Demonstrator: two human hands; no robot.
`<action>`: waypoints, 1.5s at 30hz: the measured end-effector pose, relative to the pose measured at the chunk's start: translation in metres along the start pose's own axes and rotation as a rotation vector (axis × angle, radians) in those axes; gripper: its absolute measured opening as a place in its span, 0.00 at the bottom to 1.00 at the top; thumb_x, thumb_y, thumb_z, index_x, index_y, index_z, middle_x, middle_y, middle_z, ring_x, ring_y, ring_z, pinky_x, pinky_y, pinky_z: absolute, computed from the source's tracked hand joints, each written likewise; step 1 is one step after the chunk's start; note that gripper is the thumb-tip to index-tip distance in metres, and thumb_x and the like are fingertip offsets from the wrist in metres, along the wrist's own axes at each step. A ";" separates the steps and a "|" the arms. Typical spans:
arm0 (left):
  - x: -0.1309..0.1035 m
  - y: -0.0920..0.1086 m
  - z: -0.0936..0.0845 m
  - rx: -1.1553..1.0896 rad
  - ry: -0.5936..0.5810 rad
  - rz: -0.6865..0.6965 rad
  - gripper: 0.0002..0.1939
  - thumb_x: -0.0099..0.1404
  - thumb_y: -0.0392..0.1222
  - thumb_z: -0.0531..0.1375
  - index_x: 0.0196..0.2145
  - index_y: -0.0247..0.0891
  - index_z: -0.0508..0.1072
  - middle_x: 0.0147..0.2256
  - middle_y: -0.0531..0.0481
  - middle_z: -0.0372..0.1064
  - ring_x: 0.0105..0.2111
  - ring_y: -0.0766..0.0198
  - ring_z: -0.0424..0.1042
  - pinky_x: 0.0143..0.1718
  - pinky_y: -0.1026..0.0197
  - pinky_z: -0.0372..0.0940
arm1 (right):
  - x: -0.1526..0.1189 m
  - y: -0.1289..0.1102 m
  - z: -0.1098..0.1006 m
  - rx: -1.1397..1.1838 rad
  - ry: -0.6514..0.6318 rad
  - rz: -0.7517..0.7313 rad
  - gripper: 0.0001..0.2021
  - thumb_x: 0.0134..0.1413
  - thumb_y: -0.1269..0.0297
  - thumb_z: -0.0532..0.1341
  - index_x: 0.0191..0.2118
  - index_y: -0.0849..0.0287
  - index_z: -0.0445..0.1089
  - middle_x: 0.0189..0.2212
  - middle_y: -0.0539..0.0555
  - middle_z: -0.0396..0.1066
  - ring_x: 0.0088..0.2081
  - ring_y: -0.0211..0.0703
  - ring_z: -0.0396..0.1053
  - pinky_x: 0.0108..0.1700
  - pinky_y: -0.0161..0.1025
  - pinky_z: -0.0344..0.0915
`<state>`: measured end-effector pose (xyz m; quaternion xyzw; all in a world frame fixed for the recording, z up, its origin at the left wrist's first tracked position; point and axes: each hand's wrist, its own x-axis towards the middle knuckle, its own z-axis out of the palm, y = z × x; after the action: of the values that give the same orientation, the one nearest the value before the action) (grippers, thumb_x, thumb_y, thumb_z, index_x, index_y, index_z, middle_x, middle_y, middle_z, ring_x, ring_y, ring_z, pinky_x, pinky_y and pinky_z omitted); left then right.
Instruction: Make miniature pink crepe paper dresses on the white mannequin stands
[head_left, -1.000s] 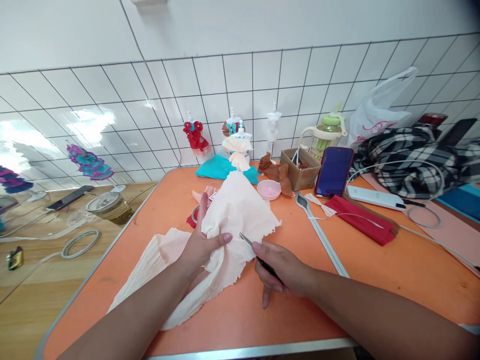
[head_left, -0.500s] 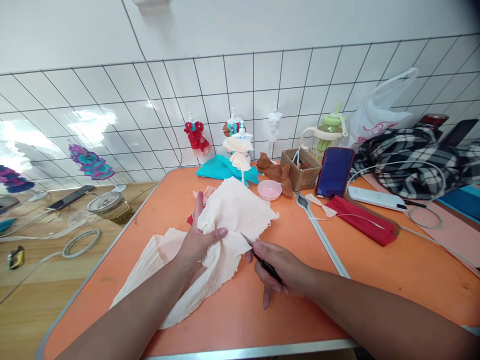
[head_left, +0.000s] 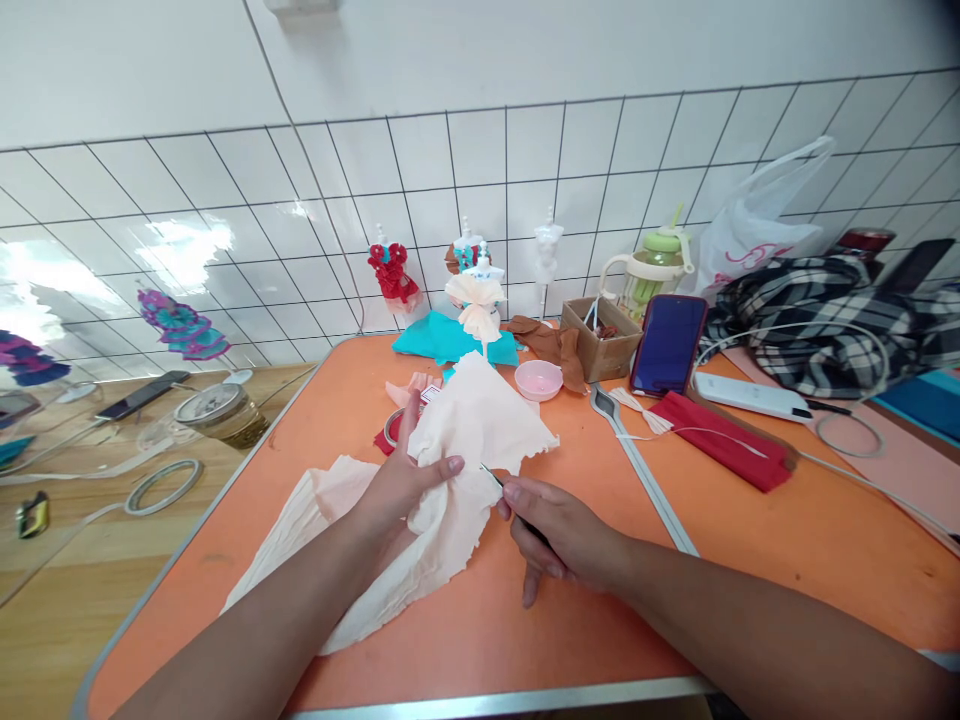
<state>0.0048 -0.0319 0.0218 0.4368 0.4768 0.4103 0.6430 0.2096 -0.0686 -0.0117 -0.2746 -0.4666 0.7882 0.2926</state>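
A cream, crinkled cloth [head_left: 480, 415] is pinched between the thumb and fingers of my left hand [head_left: 412, 475], with its upper part raised off the table. The rest of the cloth drapes below and to the left of that hand. My right hand [head_left: 559, 530] is closed around small pointed snips [head_left: 534, 530] with a black handle. Their blade tip is at the cloth, just right of my left thumb. Most of the handle is hidden by my fingers.
Dressed miniature mannequins [head_left: 480, 290] stand by the tiled wall. Behind the cloth are a pink bowl [head_left: 538, 381] and a cardboard box [head_left: 602, 340]. To the right are a phone [head_left: 669, 345], red cloth [head_left: 724, 440] and grey strips [head_left: 645, 475]. A jar [head_left: 225, 412] stands left.
The snips' tip has moved slightly left against the cloth, and a notch now shows in the cloth's right edge beside it. The cloth's raised left side has shifted right, uncovering a tape roll.
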 end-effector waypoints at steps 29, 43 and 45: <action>-0.003 0.000 -0.001 -0.041 -0.071 -0.133 0.18 0.43 0.38 0.71 0.34 0.31 0.77 0.25 0.47 0.74 0.25 0.63 0.71 0.28 0.64 0.64 | 0.005 0.005 -0.006 -0.115 -0.010 -0.041 0.18 0.61 0.48 0.47 0.35 0.58 0.59 0.12 0.44 0.63 0.12 0.33 0.59 0.16 0.28 0.56; 0.000 -0.006 0.000 -0.098 -0.230 -0.149 0.17 0.46 0.40 0.69 0.35 0.30 0.76 0.28 0.44 0.74 0.26 0.63 0.70 0.28 0.65 0.63 | 0.008 0.000 -0.006 0.050 0.179 -0.012 0.16 0.52 0.49 0.60 0.30 0.59 0.61 0.14 0.40 0.46 0.15 0.28 0.41 0.17 0.30 0.61; 0.002 -0.007 0.004 -0.099 -0.243 -0.138 0.16 0.50 0.42 0.68 0.36 0.31 0.76 0.29 0.43 0.74 0.28 0.62 0.71 0.31 0.64 0.64 | 0.006 0.000 -0.005 0.075 0.150 0.026 0.18 0.53 0.46 0.57 0.29 0.58 0.60 0.14 0.40 0.47 0.14 0.28 0.40 0.15 0.31 0.61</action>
<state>0.0096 -0.0330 0.0152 0.4172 0.4035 0.3323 0.7434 0.2091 -0.0612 -0.0149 -0.3279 -0.4101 0.7860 0.3265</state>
